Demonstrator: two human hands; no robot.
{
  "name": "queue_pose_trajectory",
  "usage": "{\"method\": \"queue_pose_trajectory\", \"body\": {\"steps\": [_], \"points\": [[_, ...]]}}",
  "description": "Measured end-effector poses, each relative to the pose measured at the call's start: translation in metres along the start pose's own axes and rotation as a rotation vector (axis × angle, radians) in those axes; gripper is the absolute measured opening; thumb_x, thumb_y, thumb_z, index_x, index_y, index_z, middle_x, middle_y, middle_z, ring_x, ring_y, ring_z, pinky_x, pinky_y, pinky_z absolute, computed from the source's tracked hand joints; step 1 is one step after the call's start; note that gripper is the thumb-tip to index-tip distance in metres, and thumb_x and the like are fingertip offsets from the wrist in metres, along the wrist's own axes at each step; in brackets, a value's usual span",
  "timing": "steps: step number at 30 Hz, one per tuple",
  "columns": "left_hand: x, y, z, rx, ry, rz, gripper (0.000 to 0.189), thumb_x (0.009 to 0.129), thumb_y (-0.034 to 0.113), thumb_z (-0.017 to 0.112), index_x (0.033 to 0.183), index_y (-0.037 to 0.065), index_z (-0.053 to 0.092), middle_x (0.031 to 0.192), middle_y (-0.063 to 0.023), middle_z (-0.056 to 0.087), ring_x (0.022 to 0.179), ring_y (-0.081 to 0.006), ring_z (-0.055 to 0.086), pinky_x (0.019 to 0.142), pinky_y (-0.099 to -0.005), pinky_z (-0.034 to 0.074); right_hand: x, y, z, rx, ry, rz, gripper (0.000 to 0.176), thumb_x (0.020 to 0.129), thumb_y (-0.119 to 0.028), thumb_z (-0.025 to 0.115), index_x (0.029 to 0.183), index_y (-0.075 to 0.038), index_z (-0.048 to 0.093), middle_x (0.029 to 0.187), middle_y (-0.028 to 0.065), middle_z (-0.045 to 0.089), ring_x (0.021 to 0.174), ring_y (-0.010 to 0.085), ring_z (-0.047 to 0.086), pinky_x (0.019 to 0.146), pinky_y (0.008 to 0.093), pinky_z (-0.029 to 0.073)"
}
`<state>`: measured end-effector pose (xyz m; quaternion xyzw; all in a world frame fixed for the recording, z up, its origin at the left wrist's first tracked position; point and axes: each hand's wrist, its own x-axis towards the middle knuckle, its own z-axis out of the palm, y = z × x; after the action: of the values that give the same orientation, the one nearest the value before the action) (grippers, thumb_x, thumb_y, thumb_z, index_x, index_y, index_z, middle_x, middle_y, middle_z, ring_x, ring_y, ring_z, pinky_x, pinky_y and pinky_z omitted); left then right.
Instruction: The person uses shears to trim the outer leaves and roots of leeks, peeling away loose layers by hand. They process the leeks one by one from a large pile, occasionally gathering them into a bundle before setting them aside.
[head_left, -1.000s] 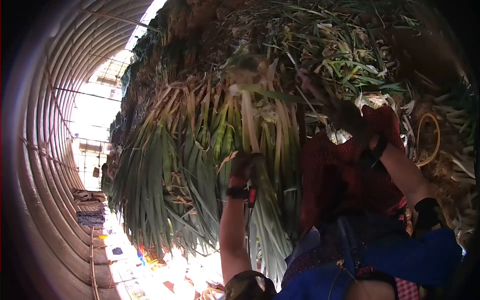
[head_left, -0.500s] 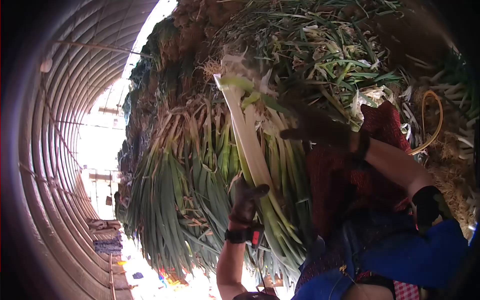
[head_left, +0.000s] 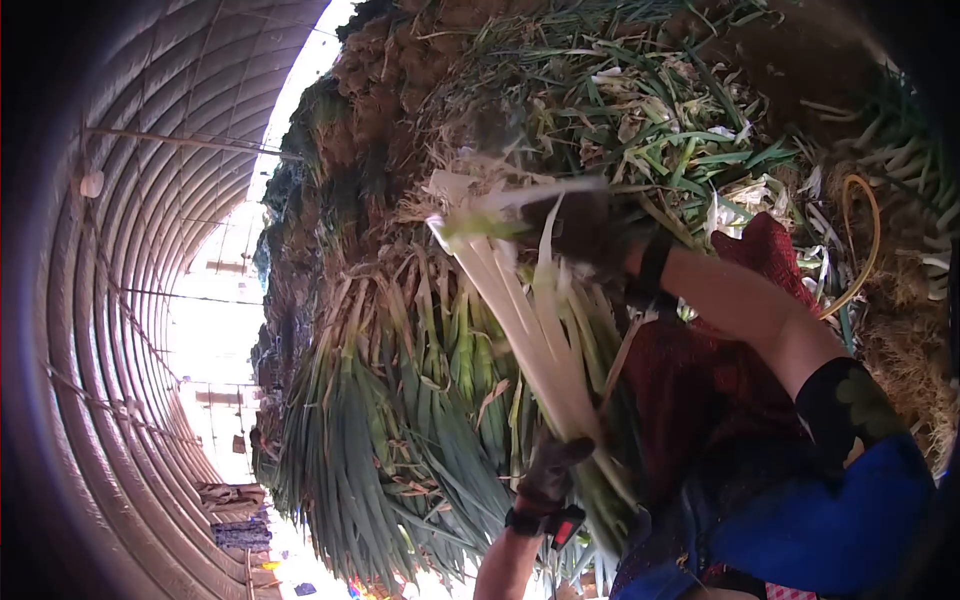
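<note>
My left hand, in a dark glove with a strap and a red-marked band at the wrist, is closed round several large green onions. Their long white stalks slant up and left, and their green leaves trail past the hand toward my lap. Near the cut pale ends, my right hand, also dark-gloved, is smeared by motion. A pale blurred strip lies across it; whether it is leaf skin or something else cannot be made out. The right fingers do not show clearly.
A thick pile of green onions hangs beside my left hand, leaves downward in the picture. Stripped leaves and skins lie heaped at the top. Red mesh fabric covers my lap. A yellow cord loop is at right, below a ribbed arched roof at left.
My right hand has moved left and up toward the onions' white ends. My left hand and the held onions sit lower and farther right, and the whole view has shifted somewhat.
</note>
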<state>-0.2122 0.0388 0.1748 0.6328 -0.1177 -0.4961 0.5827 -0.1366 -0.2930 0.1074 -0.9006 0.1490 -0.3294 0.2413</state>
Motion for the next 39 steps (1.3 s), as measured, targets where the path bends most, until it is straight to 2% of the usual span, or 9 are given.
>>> {"method": "queue_pose_trajectory", "body": {"steps": [4, 11, 15, 21, 25, 28, 29, 35, 39], "points": [[-0.035, 0.0, -0.016, 0.105, 0.042, -0.087, 0.066, 0.07, 0.013, 0.073, 0.132, 0.0, 0.051, 0.113, -0.0115, 0.064, 0.1, -0.0261, 0.064, 0.085, -0.0377, 0.054, 0.036, 0.158, -0.066, -0.047, 0.103, 0.408, 0.031, 0.083, -0.038, 0.064, 0.084, -0.008, 0.073, 0.085, 0.0161, 0.072, 0.081, 0.0333, 0.071, 0.073, 0.0488, 0.055], [-0.06, -0.009, -0.02, 0.131, -0.018, -0.139, 0.035, 0.079, 0.01, 0.068, 0.112, -0.002, 0.065, 0.11, -0.0111, 0.065, 0.098, -0.0195, 0.064, 0.085, -0.0326, 0.05, 0.013, 0.212, -0.147, -0.296, -0.193, 0.359, 0.047, 0.073, -0.032, 0.077, 0.109, -0.003, 0.068, 0.1, 0.0189, 0.071, 0.096, 0.0349, 0.069, 0.083, 0.0446, 0.055], [-0.061, -0.043, -0.062, 0.235, -0.077, -0.058, 0.025, 0.082, 0.01, 0.068, 0.103, -0.002, 0.069, 0.11, -0.0118, 0.065, 0.098, -0.02, 0.064, 0.085, -0.0327, 0.05, -0.017, 0.13, -0.128, 0.118, -0.294, -0.027, 0.12, 0.057, -0.033, 0.093, 0.153, -0.008, 0.027, 0.138, 0.0231, 0.053, 0.123, 0.0361, 0.057, 0.099, 0.0441, 0.048], [-0.048, -0.023, -0.022, 0.24, -0.125, -0.072, 0.05, 0.074, 0.01, 0.07, 0.121, -0.003, 0.056, 0.108, -0.0129, 0.065, 0.094, -0.0265, 0.066, 0.084, -0.0403, 0.055, -0.046, 0.057, -0.031, 1.189, -0.526, 0.065, 0.07, 0.081, -0.024, 0.077, 0.141, -0.008, 0.045, 0.112, 0.0175, 0.063, 0.094, 0.0292, 0.064, 0.08, 0.04, 0.054], [-0.054, -0.012, -0.006, 0.14, -0.075, -0.159, 0.059, 0.072, 0.009, 0.07, 0.127, -0.003, 0.052, 0.108, -0.0144, 0.065, 0.093, -0.0288, 0.067, 0.084, -0.0429, 0.056, -0.043, 0.062, -0.034, 0.193, -0.284, -0.279, 0.035, 0.089, -0.021, 0.06, 0.123, -0.009, 0.059, 0.111, 0.0142, 0.066, 0.097, 0.0265, 0.065, 0.081, 0.0409, 0.052], [-0.062, -0.019, -0.023, 0.19, -0.102, -0.267, 0.054, 0.073, 0.009, 0.07, 0.124, -0.001, 0.055, 0.106, -0.0118, 0.066, 0.091, -0.0239, 0.066, 0.083, -0.0375, 0.053, 0.001, 0.074, -0.116, -0.442, -0.353, 0.037, 0.024, 0.085, -0.027, 0.062, 0.102, -0.01, 0.067, 0.096, 0.0129, 0.071, 0.088, 0.0306, 0.069, 0.076, 0.0449, 0.053], [-0.064, -0.015, -0.018, 0.188, -0.1, -0.281, 0.053, 0.073, 0.009, 0.07, 0.124, -0.001, 0.056, 0.105, -0.0109, 0.067, 0.09, -0.0223, 0.065, 0.083, -0.0358, 0.052, 0.014, 0.117, -0.116, -0.354, 0.015, 0.093, 0.025, 0.079, -0.028, 0.065, 0.098, -0.012, 0.071, 0.081, 0.013, 0.072, 0.076, 0.0331, 0.07, 0.068, 0.0461, 0.055], [-0.067, -0.017, -0.013, 0.234, -0.1, -0.217, 0.039, 0.077, 0.013, 0.071, 0.112, -0.002, 0.064, 0.107, -0.0083, 0.067, 0.094, -0.0172, 0.063, 0.085, -0.0316, 0.05, 0.006, 0.203, -0.169, -0.36, -0.151, 0.337, 0.048, 0.076, -0.028, 0.072, 0.116, -0.003, 0.064, 0.09, 0.0188, 0.072, 0.084, 0.0338, 0.071, 0.073, 0.0434, 0.057], [-0.063, -0.041, -0.037, 0.358, -0.053, -0.19, 0.042, 0.077, 0.014, 0.073, 0.115, -0.002, 0.063, 0.109, -0.0075, 0.066, 0.096, -0.0171, 0.063, 0.086, -0.0306, 0.049, -0.015, 0.113, -0.16, 0.319, -0.625, 0.337, 0.101, 0.075, -0.04, 0.083, 0.152, -0.004, 0.028, 0.147, 0.0248, 0.044, 0.121, 0.0307, 0.058, 0.103, 0.0435, 0.047]]}}
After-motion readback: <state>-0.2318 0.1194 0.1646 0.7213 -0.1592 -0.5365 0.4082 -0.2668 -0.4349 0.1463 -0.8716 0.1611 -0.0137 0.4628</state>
